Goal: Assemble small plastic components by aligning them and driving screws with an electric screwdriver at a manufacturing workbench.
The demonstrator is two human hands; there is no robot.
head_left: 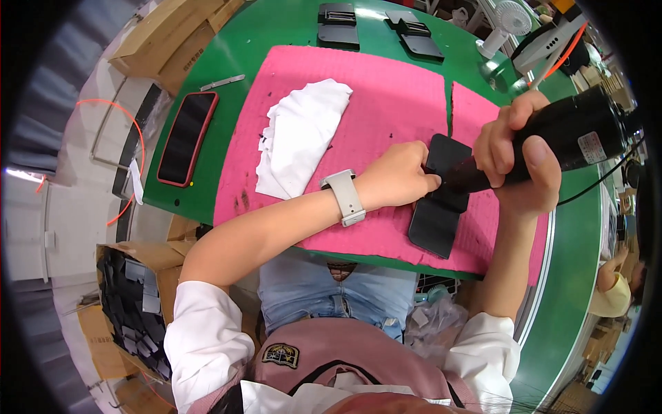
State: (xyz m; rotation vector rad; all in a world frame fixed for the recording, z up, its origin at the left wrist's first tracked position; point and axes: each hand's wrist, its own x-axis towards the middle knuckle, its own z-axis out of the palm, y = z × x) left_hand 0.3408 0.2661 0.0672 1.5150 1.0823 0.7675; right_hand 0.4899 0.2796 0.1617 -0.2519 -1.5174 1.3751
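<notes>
Across the right part of a pink mat (386, 90) lies a black two-plate part (434, 231), its plates joined by a narrower middle. My left hand (394, 176), with a watch on its wrist, is closed, thumb and fingers pinching the part's middle. My right hand (507, 155) is wrapped round a thick black corded electric screwdriver (569, 131). The tool slants down to the left, and its nose meets the middle of the part beside my left fingertips. The bit and any screw are hidden. To the left, a folded white cloth (303, 138) rests on the mat.
At the far side of the green table (276, 24) lie two similar black parts (338, 27) (417, 38) and a small white fan (510, 21). A phone (187, 138) and a metal strip (222, 83) are at the left. A carton of black pieces (134, 297) stands below.
</notes>
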